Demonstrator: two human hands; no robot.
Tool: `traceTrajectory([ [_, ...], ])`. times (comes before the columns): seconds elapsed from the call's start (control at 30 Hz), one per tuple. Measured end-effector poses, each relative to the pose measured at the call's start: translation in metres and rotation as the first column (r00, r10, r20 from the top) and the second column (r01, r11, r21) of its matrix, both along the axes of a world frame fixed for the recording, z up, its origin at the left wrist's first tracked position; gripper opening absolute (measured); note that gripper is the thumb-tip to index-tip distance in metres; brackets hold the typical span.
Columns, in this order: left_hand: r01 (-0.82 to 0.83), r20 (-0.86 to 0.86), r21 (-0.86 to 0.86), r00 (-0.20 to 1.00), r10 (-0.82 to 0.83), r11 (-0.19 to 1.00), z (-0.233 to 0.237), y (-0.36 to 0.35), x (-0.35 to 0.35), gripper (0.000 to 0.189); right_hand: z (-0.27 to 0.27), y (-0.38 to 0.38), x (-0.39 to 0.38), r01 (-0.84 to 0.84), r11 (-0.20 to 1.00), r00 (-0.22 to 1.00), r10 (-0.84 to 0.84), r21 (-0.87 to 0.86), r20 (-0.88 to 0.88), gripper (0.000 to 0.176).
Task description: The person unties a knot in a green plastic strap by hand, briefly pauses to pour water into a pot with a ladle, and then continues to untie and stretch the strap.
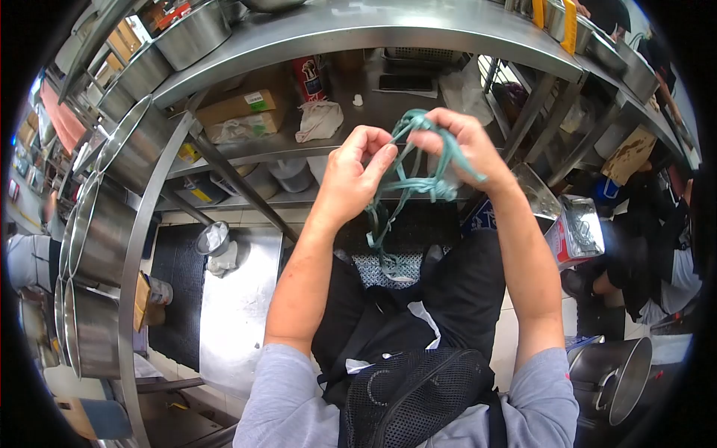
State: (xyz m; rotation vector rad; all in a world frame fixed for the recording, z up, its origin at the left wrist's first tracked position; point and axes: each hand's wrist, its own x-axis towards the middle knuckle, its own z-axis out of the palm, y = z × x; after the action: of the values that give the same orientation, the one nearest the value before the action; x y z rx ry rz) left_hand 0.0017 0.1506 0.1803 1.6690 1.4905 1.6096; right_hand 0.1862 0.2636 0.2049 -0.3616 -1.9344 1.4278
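Observation:
A tangle of green cord (424, 184) hangs between my two hands, above my lap. My left hand (360, 166) pinches a strand of it between thumb and fingertips. With its fingers bent round the upper loops, my right hand (464, 145) holds the cord's other side; its fingertips are slightly blurred. Loose strands dangle below my left hand, in front of the lower shelf. A black mesh bag (418, 396) lies against my front.
Ahead stands a steel shelf unit (358, 37) bearing a cardboard box (237, 108), a white cloth (320, 121) and a black phone-like object (405, 83). Large pots (101, 231) line the left. At the right are a metal tin (579, 228), a pot (616, 381) and a crouching person (650, 261).

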Motion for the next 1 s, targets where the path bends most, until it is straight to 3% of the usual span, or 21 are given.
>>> traceTrajectory([
  [0.1,-0.037,-0.083,-0.062,0.996,0.031,0.997,-0.009,-0.005,-0.023,0.017,0.007,0.013,0.015,0.064,0.984,0.989,-0.084,-0.165,-0.119,0.02],
  [0.17,-0.089,-0.098,-0.124,0.992,0.077,0.988,-0.018,-0.005,-0.042,0.018,0.011,0.023,0.024,0.145,0.969,0.98,-0.169,-0.202,-0.106,0.02],
  [0.37,-0.09,-0.078,-0.074,0.993,0.084,0.993,-0.031,-0.002,-0.052,0.018,0.007,0.03,0.018,0.185,0.979,0.98,-0.19,-0.082,-0.061,0.021],
  [0.43,-0.075,-0.093,-0.046,0.993,0.07,0.996,-0.032,-0.004,-0.052,0.018,0.01,0.031,0.012,0.21,0.974,0.968,-0.219,-0.079,-0.126,0.019],
  [0.53,-0.108,-0.237,-0.112,0.968,0.079,0.988,-0.032,-0.006,-0.056,0.021,0.012,0.035,0.008,0.225,0.974,0.963,-0.225,-0.017,-0.149,0.018],
  [0.63,-0.034,-0.389,-0.188,0.92,-0.043,0.982,-0.035,-0.005,-0.063,0.027,0.013,0.036,0.006,0.243,0.97,0.963,-0.238,0.021,-0.13,0.019],
  [0.7,0.054,-0.253,-0.347,0.956,-0.148,0.936,-0.033,-0.004,-0.058,0.03,0.013,0.033,0.005,0.226,0.972,0.971,-0.22,0.06,-0.097,0.019],
  [0.73,0.067,-0.238,-0.336,0.959,-0.154,0.939,-0.031,-0.004,-0.053,0.043,0.013,0.03,0.003,0.226,0.972,0.971,-0.22,0.061,-0.096,0.019],
  [0.77,0.066,-0.236,-0.336,0.96,-0.152,0.94,-0.029,-0.002,-0.045,0.043,0.011,0.026,0.0,0.147,0.986,0.985,-0.139,0.076,-0.106,0.019],
  [0.83,0.13,-0.128,-0.107,0.981,-0.143,0.986,-0.023,0.003,-0.024,0.058,0.012,0.021,-0.008,-0.008,0.997,0.995,0.016,0.081,-0.103,0.021],
  [0.87,0.207,-0.023,-0.115,0.977,-0.211,0.972,-0.019,0.006,-0.019,0.071,0.012,0.016,-0.011,-0.019,0.998,0.998,0.023,0.064,-0.064,0.023],
  [0.9,0.187,-0.018,0.006,0.982,-0.187,0.982,-0.017,0.012,-0.01,0.057,0.014,0.01,-0.014,-0.029,0.998,0.999,0.03,0.048,-0.024,0.025],
  [1.0,0.212,0.117,-0.046,0.972,-0.206,0.976,-0.009,0.015,-0.004,0.04,0.015,0.01,-0.014,0.028,0.991,1.0,-0.029,0.127,0.009,0.03],
])
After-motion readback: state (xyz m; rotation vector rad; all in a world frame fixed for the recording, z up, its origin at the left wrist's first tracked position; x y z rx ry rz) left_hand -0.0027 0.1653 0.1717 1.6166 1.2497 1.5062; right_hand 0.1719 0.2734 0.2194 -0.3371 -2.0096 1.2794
